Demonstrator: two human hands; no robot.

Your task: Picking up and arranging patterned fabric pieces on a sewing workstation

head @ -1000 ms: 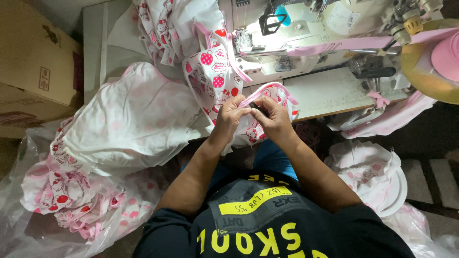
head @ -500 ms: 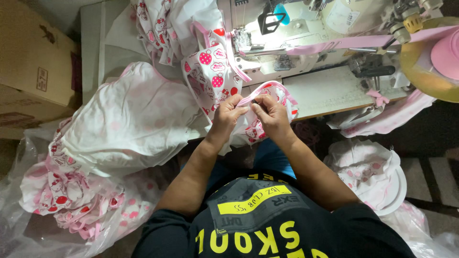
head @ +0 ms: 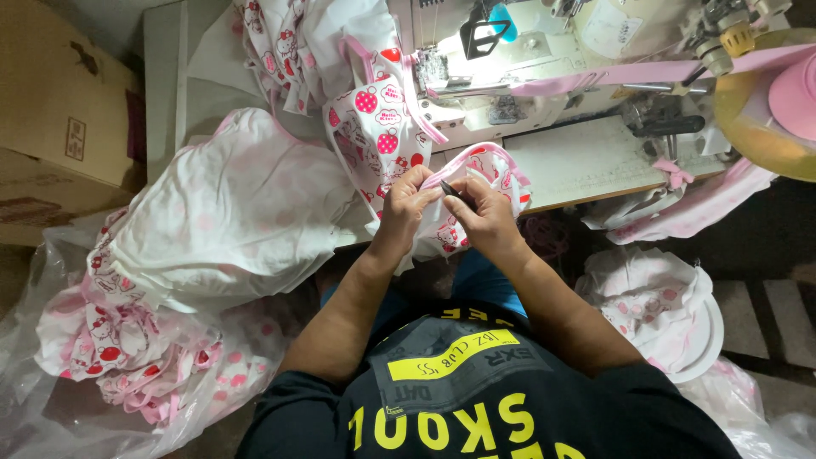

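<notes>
At a cluttered sewing desk (head: 586, 161) beside an industrial sewing machine (head: 544, 59), a left hand (head: 404, 208) and right hand (head: 486, 212) pinch a printed pink-trimmed garment (head: 484, 166) at the desk's front edge. Its trim arcs left to right. The right fingers also grip a small dark tool (head: 455, 194). A plastic bag (head: 51, 374) holds similar garments; cardboard boxes (head: 64, 110) stand left.
</notes>
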